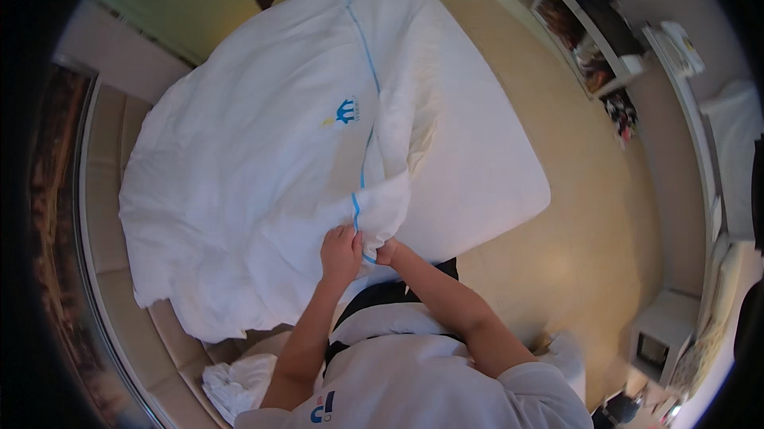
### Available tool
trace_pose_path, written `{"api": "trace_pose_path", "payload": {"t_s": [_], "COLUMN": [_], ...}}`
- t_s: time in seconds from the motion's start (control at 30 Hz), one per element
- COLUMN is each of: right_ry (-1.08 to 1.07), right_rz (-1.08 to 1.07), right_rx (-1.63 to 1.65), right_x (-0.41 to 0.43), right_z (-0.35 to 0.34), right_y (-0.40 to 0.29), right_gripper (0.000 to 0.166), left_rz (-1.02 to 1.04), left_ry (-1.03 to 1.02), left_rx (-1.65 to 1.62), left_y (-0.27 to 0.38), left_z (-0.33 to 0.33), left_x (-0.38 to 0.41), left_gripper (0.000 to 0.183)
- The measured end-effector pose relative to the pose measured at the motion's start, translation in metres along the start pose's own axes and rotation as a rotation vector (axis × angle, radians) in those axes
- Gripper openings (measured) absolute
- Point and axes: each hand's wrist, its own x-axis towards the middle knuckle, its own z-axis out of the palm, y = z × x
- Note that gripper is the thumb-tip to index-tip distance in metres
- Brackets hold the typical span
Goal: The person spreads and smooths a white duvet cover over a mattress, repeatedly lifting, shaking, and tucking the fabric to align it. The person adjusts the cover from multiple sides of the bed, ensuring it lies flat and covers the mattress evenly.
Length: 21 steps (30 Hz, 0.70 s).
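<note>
Across a bed lies a rumpled white duvet cover (256, 148) with a blue stripe and a printed logo. My left hand (341, 253) grips its near edge beside the stripe, fingers curled over the cloth. Close to its right, my right hand (387, 251) is at the bunched corner of the same cover, its fingers partly hidden by the fabric. A fold of the cover runs along the stripe, with cream-coloured cloth showing at its right side. To the right, a smooth white sheet (477, 178) covers the exposed mattress.
A beige padded bench or panel (110, 190) runs along the left. White crumpled cloth (242, 384) lies at the lower left. Beige floor (591, 214) extends right of the bed, towards a white shelf unit (588, 29) holding items and a white cabinet (665, 333).
</note>
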Motion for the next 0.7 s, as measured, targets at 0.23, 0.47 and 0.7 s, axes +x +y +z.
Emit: {"api": "trace_pose_path", "payload": {"t_s": [0.23, 0.47, 0.7], "right_ry": [-0.096, 0.183, 0.312], "right_rz": [0.08, 0.143, 0.19], "right_rx": [0.286, 0.027, -0.177], "right_x": [0.007, -0.014, -0.028], "right_z": [0.004, -0.002, 0.002], "right_y": [-0.008, -0.036, -0.066], "right_gripper": [0.032, 0.032, 0.031], "left_rz": [-0.201, 0.105, 0.414], "left_ry": [-0.199, -0.005, 0.231], "left_rx": [-0.631, -0.89, -1.15], "left_y": [0.028, 0.116, 0.187], "left_z": [-0.049, -0.125, -0.171], "left_x": [-0.014, -0.016, 0.039], "left_gripper": [0.014, 0.012, 0.009]}}
